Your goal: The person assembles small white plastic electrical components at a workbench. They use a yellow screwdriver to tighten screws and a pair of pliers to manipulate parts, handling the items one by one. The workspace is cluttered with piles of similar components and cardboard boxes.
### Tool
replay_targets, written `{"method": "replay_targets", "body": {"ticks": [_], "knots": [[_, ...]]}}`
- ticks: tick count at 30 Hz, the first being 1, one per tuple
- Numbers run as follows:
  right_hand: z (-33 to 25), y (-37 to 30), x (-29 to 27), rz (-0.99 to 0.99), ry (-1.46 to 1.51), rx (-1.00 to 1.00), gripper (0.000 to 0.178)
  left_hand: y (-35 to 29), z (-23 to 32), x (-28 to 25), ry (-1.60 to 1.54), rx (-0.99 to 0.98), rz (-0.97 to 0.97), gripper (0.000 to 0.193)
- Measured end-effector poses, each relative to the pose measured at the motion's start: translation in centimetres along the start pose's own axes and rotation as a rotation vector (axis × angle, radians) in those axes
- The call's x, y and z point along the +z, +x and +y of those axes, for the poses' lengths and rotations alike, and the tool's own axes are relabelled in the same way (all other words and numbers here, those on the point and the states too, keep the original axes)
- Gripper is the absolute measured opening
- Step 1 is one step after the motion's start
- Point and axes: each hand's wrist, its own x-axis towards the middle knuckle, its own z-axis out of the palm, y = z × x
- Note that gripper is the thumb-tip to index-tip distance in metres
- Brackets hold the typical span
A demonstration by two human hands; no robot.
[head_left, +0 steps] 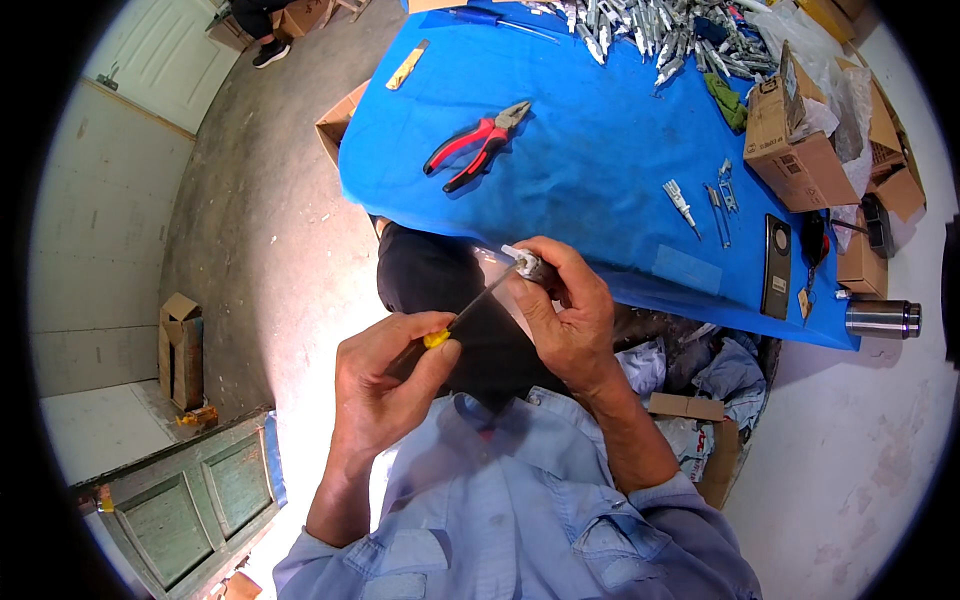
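Note:
My left hand [385, 385] is closed round a screwdriver [437, 339]; a bit of its yellow handle shows between finger and thumb. Its thin shaft slants up to the right and its tip meets a small silvery metal part [527, 264]. That part is pinched in the fingers of my right hand [572, 325], which cover much of it. Both hands are over my lap, just before the near edge of the blue-covered table [590, 180]. Red and black pliers [485, 145] lie on the cloth beyond my hands.
A heap of metal parts [650, 35] fills the table's far side. Loose metal pieces [680, 205], a dark phone [777, 265] and a steel flask [883, 320] lie to the right. Cardboard boxes [800, 165] stand beyond them. A yellowish strip [407, 65] is at far left.

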Motion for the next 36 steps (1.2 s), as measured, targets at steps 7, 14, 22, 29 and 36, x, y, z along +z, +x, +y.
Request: {"method": "replay_targets", "body": {"ticks": [7,14,22,29,36], "knots": [[0.0,0.1,0.1,-0.003,-0.025,-0.022,0.026,0.3,0.6,-0.5,0.047,-0.004,-0.016,0.019],[-0.2,0.4,-0.4,-0.031,-0.216,-0.110,0.028,0.4,1.3,-0.3,0.089,0.008,-0.039,0.023],[0.2,-0.1,0.1,0.027,-0.213,-0.073,0.028,-0.6,-0.1,2.1,0.142,0.093,-0.007,0.031],[0.1,0.1,-0.2,0.040,-0.276,-0.132,0.027,-1.2,-2.0,4.5,-0.008,0.048,0.052,0.031],[0.2,0.0,-1.1,-0.051,-0.304,-0.155,0.029,0.2,0.2,1.1,0.266,0.117,-0.084,0.030]]}}
